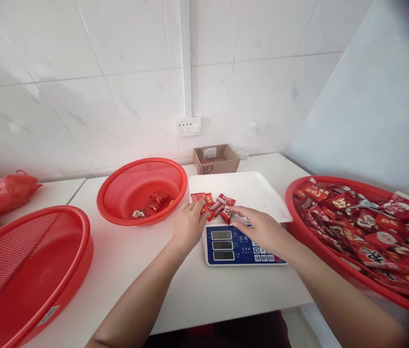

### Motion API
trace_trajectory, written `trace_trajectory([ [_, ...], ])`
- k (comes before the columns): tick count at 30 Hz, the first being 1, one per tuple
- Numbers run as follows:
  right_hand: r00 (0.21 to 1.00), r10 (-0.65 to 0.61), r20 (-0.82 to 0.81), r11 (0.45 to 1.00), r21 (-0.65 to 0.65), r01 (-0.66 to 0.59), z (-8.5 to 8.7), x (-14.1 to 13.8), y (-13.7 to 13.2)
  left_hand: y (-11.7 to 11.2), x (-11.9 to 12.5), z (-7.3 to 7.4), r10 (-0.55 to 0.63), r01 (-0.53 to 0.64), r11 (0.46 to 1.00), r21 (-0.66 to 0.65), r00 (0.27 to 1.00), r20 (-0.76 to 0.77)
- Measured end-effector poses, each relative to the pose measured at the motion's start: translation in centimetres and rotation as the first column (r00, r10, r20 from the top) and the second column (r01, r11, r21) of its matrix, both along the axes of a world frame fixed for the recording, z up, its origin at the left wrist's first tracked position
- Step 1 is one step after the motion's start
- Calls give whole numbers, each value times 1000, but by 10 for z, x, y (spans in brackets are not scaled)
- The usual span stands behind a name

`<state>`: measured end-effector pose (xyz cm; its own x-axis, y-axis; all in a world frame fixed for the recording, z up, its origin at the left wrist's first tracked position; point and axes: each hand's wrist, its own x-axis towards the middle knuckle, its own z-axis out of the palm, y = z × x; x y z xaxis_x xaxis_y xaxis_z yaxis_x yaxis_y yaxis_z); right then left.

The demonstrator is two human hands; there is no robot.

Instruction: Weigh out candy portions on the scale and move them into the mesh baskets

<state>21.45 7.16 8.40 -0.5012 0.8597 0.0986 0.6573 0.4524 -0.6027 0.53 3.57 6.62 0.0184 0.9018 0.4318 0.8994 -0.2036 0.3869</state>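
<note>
Several small red-wrapped candies (217, 209) lie in a cluster at the near left part of the white pan (247, 191) of a weighing scale. At the left side of this cluster is my left hand (189, 223), its fingers curled and closed on a red-wrapped candy. From the right reaches my right hand (257, 227), with thumb and index finger apart and fingertips against a dark red candy (227, 214). The scale's blue panel (242, 245), with three small displays and keys, sits just below both hands.
A red basket (388, 227) heaped with wrapped candies and a metal scoop stands at the right. Left of the scale, another red basket (142, 166) holds a few candies. A larger red basket (84, 232), red bags (10, 193), a cardboard box (217, 159) and a clear bottle (244, 147) surround the table.
</note>
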Motion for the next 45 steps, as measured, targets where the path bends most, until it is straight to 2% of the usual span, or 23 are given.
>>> trace_trajectory([
  [6, 1000, -10, 8, 1000, 15, 10, 6, 3, -9, -3, -3, -5, 24, -23, 999, 50, 999, -30],
  [9, 995, -103, 7, 995, 6, 103, 13, 23, -14, -11, -8, -8, 29, -30, 994, 101, 1000, 7],
  [11, 977, -214, 26, 977, 6, 213, 17, 47, -14, -22, -14, -10, 30, -39, 988, 148, 998, 61],
  [14, 900, -424, 97, 905, 64, 420, 22, 95, -13, -43, -26, -14, 23, -46, 980, 195, 992, 121],
  [17, 754, -633, 175, 774, 120, 622, 24, 150, -14, -64, -40, -19, 13, -41, 977, 208, 991, 135],
  [19, 660, -718, 220, 693, 142, 707, 23, 184, -17, -73, -48, -26, -6, -22, 977, 210, 991, 132],
  [21, 609, -744, 274, 660, 155, 735, 19, 212, -19, -78, -53, -33, -5, -19, 976, 217, 994, 109],
  [23, 587, -734, 343, 660, 158, 734, 14, 233, -19, -80, -54, -39, 3, -23, 978, 207, 996, 94],
  [26, 603, -664, 442, 708, 113, 697, 4, 247, -15, -80, -50, -43, -9, -8, 979, 201, 997, 82],
  [31, 652, -574, 496, 768, 48, 639, -7, 244, 4, -79, -41, -41, -51, 32, 978, 207, 995, 85],
  [37, 757, -443, 479, 858, -17, 513, -12, 241, 26, -81, -44, -44, -37, 20, 981, 193, 995, 88],
  [41, 764, -443, 468, 860, -18, 510, -14, 247, 29, -84, -51, -49, -24, 10, 989, 146, 996, 92],
  [45, 730, -513, 452, 821, 9, 571, -12, 254, 24, -84, -51, -51, -26, 5, 986, 164, 991, 129],
])
